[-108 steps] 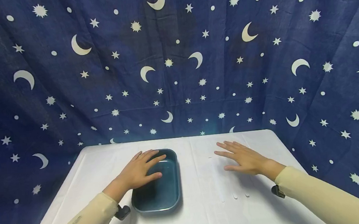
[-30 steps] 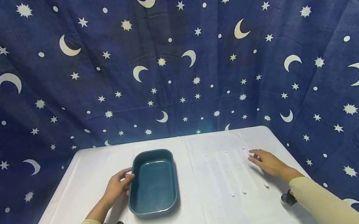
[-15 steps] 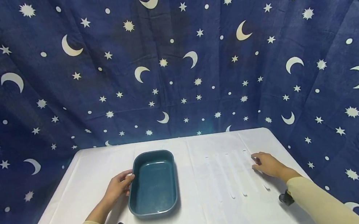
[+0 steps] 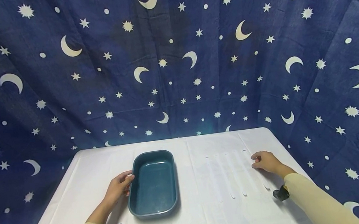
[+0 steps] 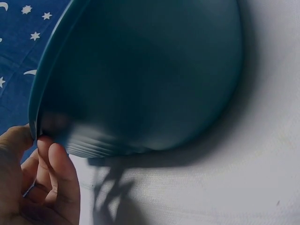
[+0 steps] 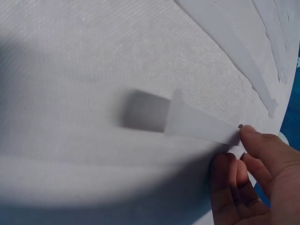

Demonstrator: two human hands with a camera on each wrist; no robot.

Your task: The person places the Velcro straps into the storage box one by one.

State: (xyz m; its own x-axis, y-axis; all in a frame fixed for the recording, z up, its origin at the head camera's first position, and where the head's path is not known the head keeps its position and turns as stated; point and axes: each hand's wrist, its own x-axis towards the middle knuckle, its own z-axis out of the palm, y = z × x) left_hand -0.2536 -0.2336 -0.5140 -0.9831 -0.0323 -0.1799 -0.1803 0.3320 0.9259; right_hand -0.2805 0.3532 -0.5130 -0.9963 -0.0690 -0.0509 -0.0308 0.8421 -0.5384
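Observation:
A dark teal rectangular bin (image 4: 152, 187) stands on the white table, left of the middle. My left hand (image 4: 117, 189) pinches its left rim, the thumb on one side and curled fingers beneath, as the left wrist view shows close up. Several thin white strips lie side by side to the right, faint against the cloth. The rightmost white strip (image 6: 201, 124) has its far end pinched between the thumb and fingers of my right hand (image 4: 268, 163). Its near end (image 4: 267, 187) curls up and casts a dark shadow in the right wrist view.
Another white strip (image 6: 229, 42) lies beside the held one, its far end turned up slightly. White cloth (image 4: 194, 220) covers the table. Behind hangs a navy curtain (image 4: 175, 72) with moons and stars, close to the table's back edge.
Both hands were hovering with spread fingers, the left over the bin. The left has since gripped the bin's left rim; the right has moved right and pinched the rightmost strip.

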